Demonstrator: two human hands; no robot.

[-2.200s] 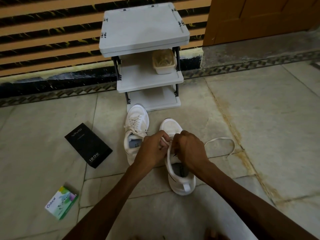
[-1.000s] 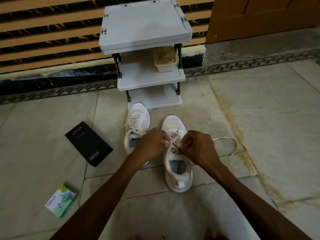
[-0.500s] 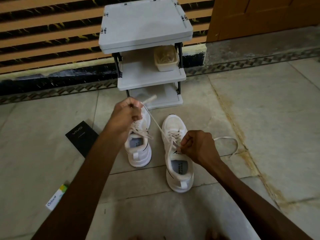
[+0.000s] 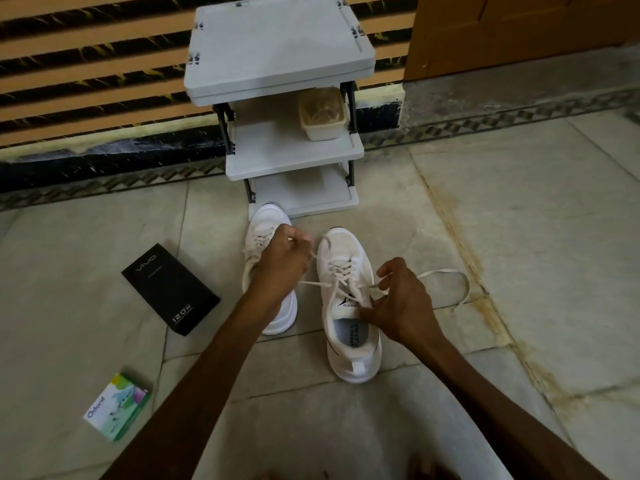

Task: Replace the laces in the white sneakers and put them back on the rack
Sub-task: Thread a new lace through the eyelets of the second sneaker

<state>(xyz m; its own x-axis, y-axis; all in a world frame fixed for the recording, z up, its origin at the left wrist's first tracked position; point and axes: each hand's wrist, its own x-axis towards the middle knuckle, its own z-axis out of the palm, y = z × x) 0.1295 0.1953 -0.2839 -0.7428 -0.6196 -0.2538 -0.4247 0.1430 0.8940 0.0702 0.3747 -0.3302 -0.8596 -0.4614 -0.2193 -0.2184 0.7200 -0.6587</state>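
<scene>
We find the sneaker [image 4: 341, 249] toe toward the rack [image 4: 292, 150], open floor [image 4: 526, 237] on its right. Left hand [image 4: 280, 259] grips one lace [image 4: 440, 271] end; right hand [image 4: 401, 301] pinches the other.

Left hand [image 4: 280, 261] is no longer bunched with the right over the lacing. Half a second back it was raised toward the rack [image 4: 277, 147], drawing the lace [image 4: 313, 283] taut. Now it sits lower, a fist over the left sneaker [image 4: 263, 230], and the lace runs low and slacker across to the right sneaker [image 4: 349, 258]. Right hand [image 4: 401, 306] has shifted to the shoe's outer side, index lifted, and pinches the lace there. Right sneaker, tipped two seconds ago, stands flat. Black box [image 4: 169, 289] is in full view again.
</scene>
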